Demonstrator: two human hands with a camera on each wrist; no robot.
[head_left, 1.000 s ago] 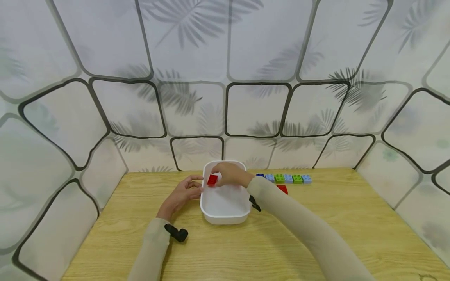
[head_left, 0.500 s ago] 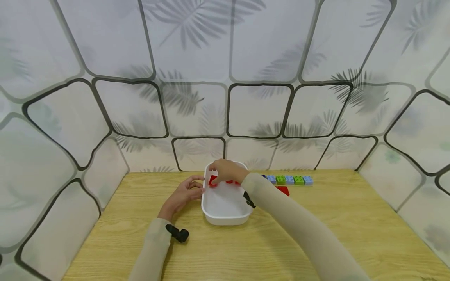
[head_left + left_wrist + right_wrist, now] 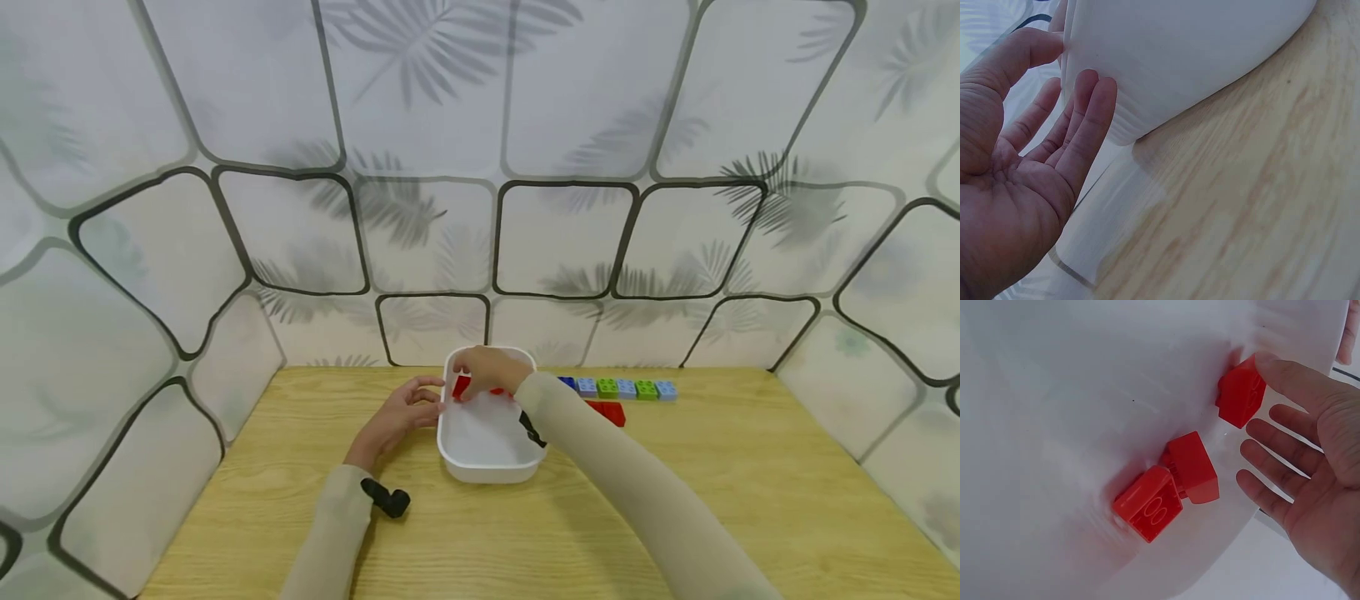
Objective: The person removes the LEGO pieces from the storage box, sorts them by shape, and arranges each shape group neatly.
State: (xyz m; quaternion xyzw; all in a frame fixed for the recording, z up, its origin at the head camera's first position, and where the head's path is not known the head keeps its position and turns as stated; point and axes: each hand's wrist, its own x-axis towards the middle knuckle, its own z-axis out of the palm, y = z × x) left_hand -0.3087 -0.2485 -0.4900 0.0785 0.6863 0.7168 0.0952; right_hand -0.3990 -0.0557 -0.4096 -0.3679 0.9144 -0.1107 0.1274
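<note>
A white rectangular tray [image 3: 487, 473] stands on the table. Beside its left wall rests my left hand [image 3: 401, 418], its fingers loosely bent. In the left wrist view the thumb touches the tray's rim, and the other fingertips lie close to the outer wall. My right hand [image 3: 1316, 462] reaches into the tray and pinches a red toy brick [image 3: 1241, 394] near the left rim. The thumb is on one end of this brick; the fingertips are by the other. Two more red bricks lie together in the tray, a slanted one [image 3: 1194, 465] and one showing its hollow underside [image 3: 1150, 506].
Right of the tray, a row of blue, light blue and green toy bricks [image 3: 626, 389] runs along the table's back edge. Red bricks [image 3: 613, 412] sit in front of it, partly behind the right sleeve [image 3: 600, 450]. Patterned curtains [image 3: 555, 242] enclose the wooden table [image 3: 750, 467].
The red brick at the right fingertips has tilted, with the right hand still in the tray. The left hand keeps its place at the tray's side. The head view has shifted slightly.
</note>
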